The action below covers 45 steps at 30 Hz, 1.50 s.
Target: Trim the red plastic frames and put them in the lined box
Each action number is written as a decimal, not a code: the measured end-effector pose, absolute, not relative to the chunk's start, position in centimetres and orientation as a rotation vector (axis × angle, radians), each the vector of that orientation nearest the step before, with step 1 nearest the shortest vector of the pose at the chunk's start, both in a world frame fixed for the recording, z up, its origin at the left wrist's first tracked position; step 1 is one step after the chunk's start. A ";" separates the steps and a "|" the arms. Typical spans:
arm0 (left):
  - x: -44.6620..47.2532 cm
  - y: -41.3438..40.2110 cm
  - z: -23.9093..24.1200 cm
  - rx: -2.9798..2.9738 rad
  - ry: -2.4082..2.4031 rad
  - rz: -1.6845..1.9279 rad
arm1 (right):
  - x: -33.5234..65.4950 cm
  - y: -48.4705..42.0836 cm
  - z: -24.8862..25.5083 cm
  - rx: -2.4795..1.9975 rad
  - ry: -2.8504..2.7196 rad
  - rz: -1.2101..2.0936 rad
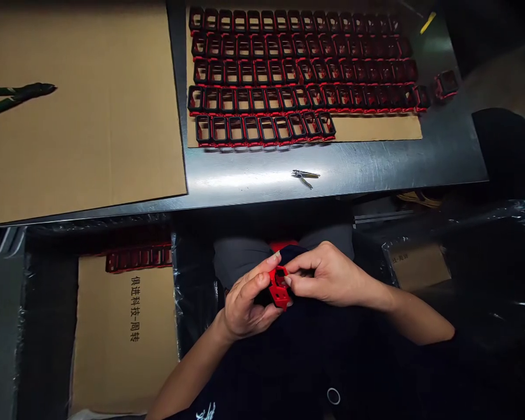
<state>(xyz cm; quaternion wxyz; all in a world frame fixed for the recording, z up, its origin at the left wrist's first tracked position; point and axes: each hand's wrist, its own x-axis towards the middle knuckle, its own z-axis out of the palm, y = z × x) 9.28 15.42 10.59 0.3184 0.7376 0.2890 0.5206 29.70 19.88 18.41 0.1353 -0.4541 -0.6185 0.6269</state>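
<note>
A small red and black plastic frame is held above my lap, below the table's front edge. My left hand wraps round its left side, with the thumb along the top. At its upper right, the thumb and forefinger of my right hand pinch the rim. Whether a small piece sits between those right fingertips cannot be made out. On the table, several rows of like red and black frames stand on a cardboard sheet. One more frame stands apart at the right.
Small nippers lie on the metal table. Green-handled pliers rest on a large cardboard sheet. Below left, a plastic-lined bin holds cardboard and several frames. Another lined bin is at right.
</note>
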 end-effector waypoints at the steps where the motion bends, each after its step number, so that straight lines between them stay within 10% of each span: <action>1: 9.2 15.5 10.6 1.952 0.763 1.366 | 29.6 19.9 18.4 -1.325 -1.779 1.821; 12: 8.7 14.9 10.0 1.902 0.825 1.377 | 30.6 20.2 17.9 -1.270 -1.603 1.918; 20: 9.5 14.8 9.3 1.693 0.803 1.490 | 31.4 25.2 16.8 -1.732 -1.728 0.491; 27: 8.8 14.8 10.3 1.969 0.871 1.417 | 29.0 20.7 18.7 -1.338 -1.790 1.832; 45: 8.8 15.2 11.3 2.064 0.809 1.277 | 30.1 20.0 18.6 -1.304 -1.653 2.007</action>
